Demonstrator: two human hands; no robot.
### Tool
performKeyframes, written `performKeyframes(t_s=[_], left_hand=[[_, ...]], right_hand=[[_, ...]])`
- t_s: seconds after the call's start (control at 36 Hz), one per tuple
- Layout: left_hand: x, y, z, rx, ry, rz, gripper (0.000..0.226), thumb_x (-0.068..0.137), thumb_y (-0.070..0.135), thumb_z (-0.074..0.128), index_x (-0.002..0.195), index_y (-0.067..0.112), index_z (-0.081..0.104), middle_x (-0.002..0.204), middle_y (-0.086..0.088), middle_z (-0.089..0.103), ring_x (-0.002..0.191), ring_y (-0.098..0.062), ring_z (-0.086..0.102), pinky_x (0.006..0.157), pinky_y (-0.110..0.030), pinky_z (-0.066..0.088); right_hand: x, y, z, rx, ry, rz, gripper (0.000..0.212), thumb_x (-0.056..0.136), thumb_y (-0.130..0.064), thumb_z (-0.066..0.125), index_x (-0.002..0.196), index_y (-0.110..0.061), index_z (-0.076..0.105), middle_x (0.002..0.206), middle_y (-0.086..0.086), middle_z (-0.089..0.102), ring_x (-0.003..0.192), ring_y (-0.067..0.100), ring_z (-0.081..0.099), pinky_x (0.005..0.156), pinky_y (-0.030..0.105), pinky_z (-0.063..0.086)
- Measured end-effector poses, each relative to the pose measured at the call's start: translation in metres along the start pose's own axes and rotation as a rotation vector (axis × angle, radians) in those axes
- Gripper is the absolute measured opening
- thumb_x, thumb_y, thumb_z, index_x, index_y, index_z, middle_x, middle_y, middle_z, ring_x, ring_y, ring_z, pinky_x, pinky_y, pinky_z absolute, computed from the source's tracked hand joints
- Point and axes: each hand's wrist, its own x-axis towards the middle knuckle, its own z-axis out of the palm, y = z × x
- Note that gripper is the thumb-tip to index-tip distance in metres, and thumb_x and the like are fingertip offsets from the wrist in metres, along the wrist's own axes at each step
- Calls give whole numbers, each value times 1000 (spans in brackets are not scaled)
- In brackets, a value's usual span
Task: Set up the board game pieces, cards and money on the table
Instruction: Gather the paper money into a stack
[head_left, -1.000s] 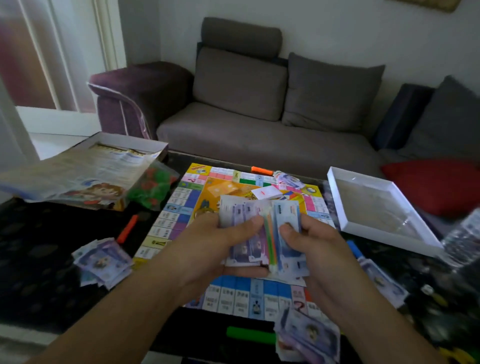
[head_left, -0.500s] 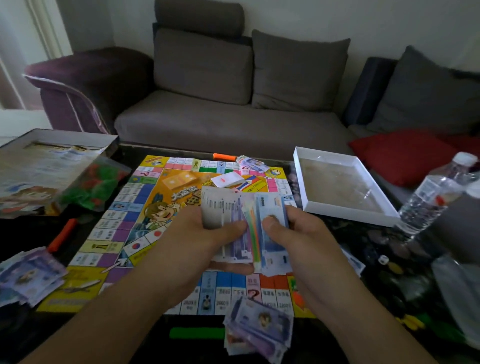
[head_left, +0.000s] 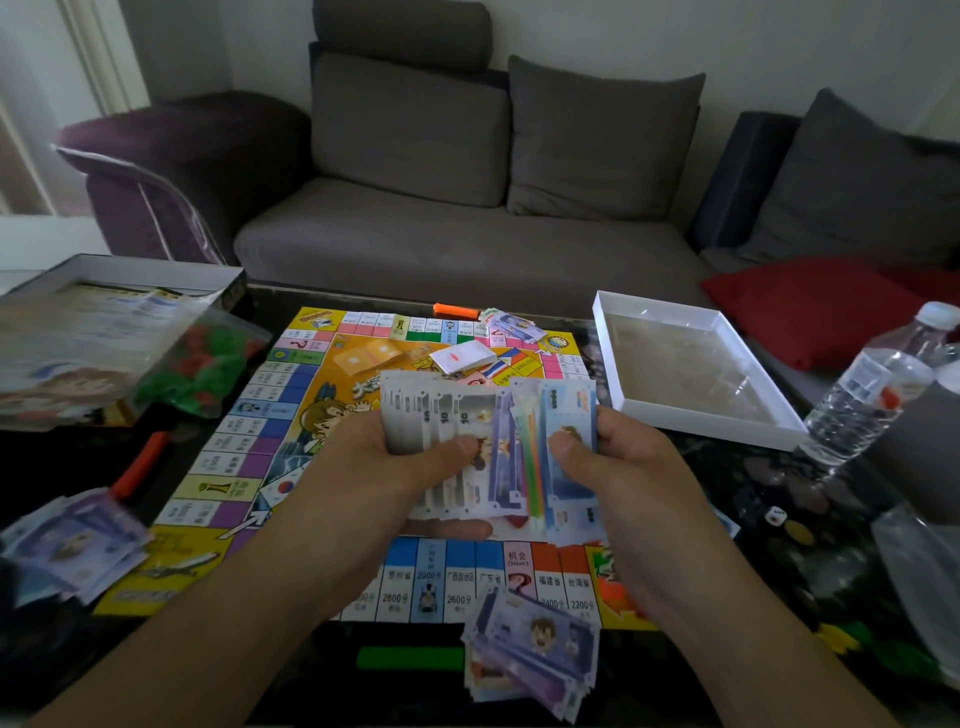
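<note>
A fanned stack of play money (head_left: 483, 415) is held above the colourful game board (head_left: 291, 415). My left hand (head_left: 400, 462) grips its left side with the thumb on top, and my right hand (head_left: 618, 457) pinches its right side. Three smaller money piles lie around: one at the board's near edge (head_left: 535, 649), one at the left (head_left: 72, 540), one at the far edge (head_left: 511, 326). A white card stack (head_left: 462, 357) lies on the board's centre. A bag of red and green pieces (head_left: 202, 369) sits at the left.
The box lid with a rule sheet (head_left: 88, 332) lies far left and a white box tray (head_left: 691, 364) at the right. A water bottle (head_left: 872, 384) stands far right. Orange sticks (head_left: 140, 462), a green stick (head_left: 410, 657) and a die (head_left: 775, 515) lie on the dark table. A sofa is behind.
The view has swung right and down, so the board and piles shift left in the frame. Both hands keep holding the money stack, fanning it slightly wider.
</note>
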Motion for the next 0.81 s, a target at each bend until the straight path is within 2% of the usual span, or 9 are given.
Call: performKeyframes(t_s=[0.11, 0.25, 0.31, 0.42, 0.53, 0.69, 0.81], left_hand=[[0, -2, -5, 52, 37, 24, 20, 94, 12, 72, 113, 14, 76, 101, -9, 81, 89, -29, 79, 64, -46, 66], [-2, -3, -4, 40, 28, 31, 15, 91, 13, 72, 105, 16, 78, 97, -8, 81, 86, -27, 80, 63, -40, 65], [-2, -3, -5, 35, 25, 27, 16, 92, 12, 72, 106, 15, 78, 98, -9, 81, 86, -27, 80, 61, -38, 65], [-2, -2, -6, 29, 16, -4, 18, 92, 9, 71, 110, 11, 76, 98, -9, 81, 84, -27, 80, 58, -36, 64], [-3, -1, -5, 37, 17, -15, 18, 90, 9, 74, 108, 12, 76, 98, -9, 81, 85, -28, 80, 59, -38, 65], [-3, -2, -4, 65, 19, -16, 13, 88, 10, 75, 101, 14, 78, 94, -8, 81, 82, -26, 80, 60, -43, 66], [-2, -1, -5, 75, -1, -33, 16, 90, 11, 74, 105, 11, 76, 96, -9, 81, 85, -28, 80, 62, -42, 66]], right_hand=[[1, -1, 1, 52, -69, 13, 22, 105, -16, 58, 116, -21, 76, 103, 6, 81, 90, 29, 79, 75, 48, 64], [0, 2, 5, -8, -143, 7, 25, 105, -14, 58, 117, -26, 77, 109, 1, 80, 99, 29, 77, 92, 56, 61], [1, 5, 6, -36, -136, 12, 24, 105, -14, 59, 116, -26, 78, 108, 0, 81, 99, 28, 77, 93, 58, 60], [2, 5, 5, -31, -128, 24, 24, 104, -13, 60, 115, -23, 78, 106, 1, 81, 98, 27, 78, 88, 51, 62], [2, 5, 1, 14, -137, 37, 24, 101, -11, 62, 116, -17, 79, 108, 7, 80, 100, 34, 77, 94, 60, 59], [0, 4, 0, 44, -152, 51, 24, 101, -11, 62, 117, -15, 79, 111, 11, 80, 103, 39, 75, 97, 65, 55], [-2, 3, -3, 72, -158, 57, 25, 100, -8, 60, 116, -15, 79, 110, 10, 80, 100, 35, 77, 94, 58, 59]])
